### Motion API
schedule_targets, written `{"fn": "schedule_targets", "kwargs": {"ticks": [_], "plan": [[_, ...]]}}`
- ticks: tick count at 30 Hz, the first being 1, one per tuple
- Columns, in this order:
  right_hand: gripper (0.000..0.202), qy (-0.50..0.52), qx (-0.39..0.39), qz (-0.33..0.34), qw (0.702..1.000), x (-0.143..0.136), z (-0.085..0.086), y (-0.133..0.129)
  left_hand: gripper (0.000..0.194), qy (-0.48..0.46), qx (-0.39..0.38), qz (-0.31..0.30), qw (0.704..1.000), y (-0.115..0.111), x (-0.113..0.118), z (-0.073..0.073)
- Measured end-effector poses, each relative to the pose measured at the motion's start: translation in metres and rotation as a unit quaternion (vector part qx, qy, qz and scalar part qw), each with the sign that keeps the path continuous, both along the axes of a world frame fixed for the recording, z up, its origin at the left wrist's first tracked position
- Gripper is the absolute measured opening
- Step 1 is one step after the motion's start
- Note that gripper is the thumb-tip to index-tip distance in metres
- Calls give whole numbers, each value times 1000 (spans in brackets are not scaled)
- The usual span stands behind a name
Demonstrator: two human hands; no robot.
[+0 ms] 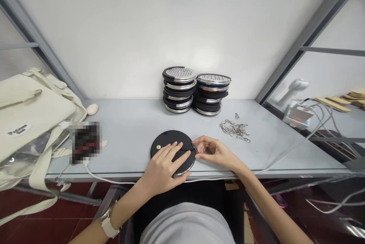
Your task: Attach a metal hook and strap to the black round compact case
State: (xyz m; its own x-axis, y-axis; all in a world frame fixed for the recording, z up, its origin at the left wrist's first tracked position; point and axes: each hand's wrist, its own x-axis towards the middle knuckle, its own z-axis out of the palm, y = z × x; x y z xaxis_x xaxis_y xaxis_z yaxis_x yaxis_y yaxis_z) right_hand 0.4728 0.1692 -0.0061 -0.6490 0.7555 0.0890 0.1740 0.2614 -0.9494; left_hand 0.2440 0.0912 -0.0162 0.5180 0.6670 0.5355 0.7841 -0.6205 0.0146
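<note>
A flat black disc (168, 138) with a small round green-and-white sticker lies at the table's front edge. My left hand (167, 162) rests across its top, fingers spread, the thumb at the near rim. At the disc's right edge, my right hand (212, 152) pinches a small metal clip (195, 146) between thumb and fingers, where a narrow slot meets the rim. To the right of the disc lies a loose pile of small silver clips (234, 129), with one clip (237, 116) apart from it.
Two stacks of round black-and-silver pieces with perforated metal tops, a left stack (179, 90) and a right stack (212, 94), stand by the wall. A cream bag (31, 111) and a blurred-out device (85, 143) are at left. A white cable (108, 180) runs along the front edge.
</note>
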Motion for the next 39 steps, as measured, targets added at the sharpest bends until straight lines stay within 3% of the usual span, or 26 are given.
{"fn": "schedule_targets", "kwargs": {"ticks": [39], "plan": [[42, -4, 13, -10, 1000, 0, -1, 0, 46, 1, 4, -9, 1000, 0, 0, 2]]}}
